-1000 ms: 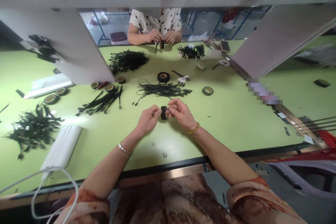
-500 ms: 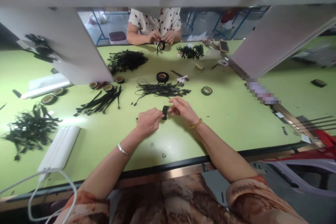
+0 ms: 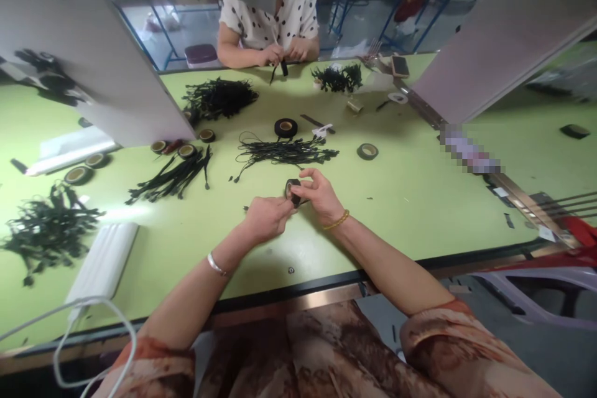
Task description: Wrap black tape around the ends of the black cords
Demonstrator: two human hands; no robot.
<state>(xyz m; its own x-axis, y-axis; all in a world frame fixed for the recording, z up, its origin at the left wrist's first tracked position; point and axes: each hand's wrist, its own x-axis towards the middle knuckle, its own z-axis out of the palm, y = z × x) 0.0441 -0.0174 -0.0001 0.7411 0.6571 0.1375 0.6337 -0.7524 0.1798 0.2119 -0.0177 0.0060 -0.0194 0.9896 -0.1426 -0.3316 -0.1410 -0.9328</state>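
Just in front of me over the green table, my right hand (image 3: 321, 198) grips a small roll of black tape (image 3: 291, 191), its ring hole turned partly toward me. My left hand (image 3: 268, 217) is closed in a pinch right beside the roll, on a thin black cable (image 3: 246, 208) whose end pokes out at the hand's left. The cable's middle is hidden by my fingers. Beyond my hands lies a bundle of black cables (image 3: 284, 150), with a larger black tape roll (image 3: 285, 128) behind it. Another tape roll (image 3: 367, 151) lies to the right.
Left are black cable bundles (image 3: 175, 177), a loose cable pile (image 3: 51, 230), several tape rolls and a white power strip (image 3: 103, 261) with a looping cord. Across the table a co-worker's hands (image 3: 284, 53) handle black tape. White partitions (image 3: 443, 56) stand either side; a metal rail (image 3: 517, 205) runs right.
The tape roll has turned from edge-on to showing its hole, and my right fingers have closed onto it. My left hand stays beside it. The view has tilted down slightly.
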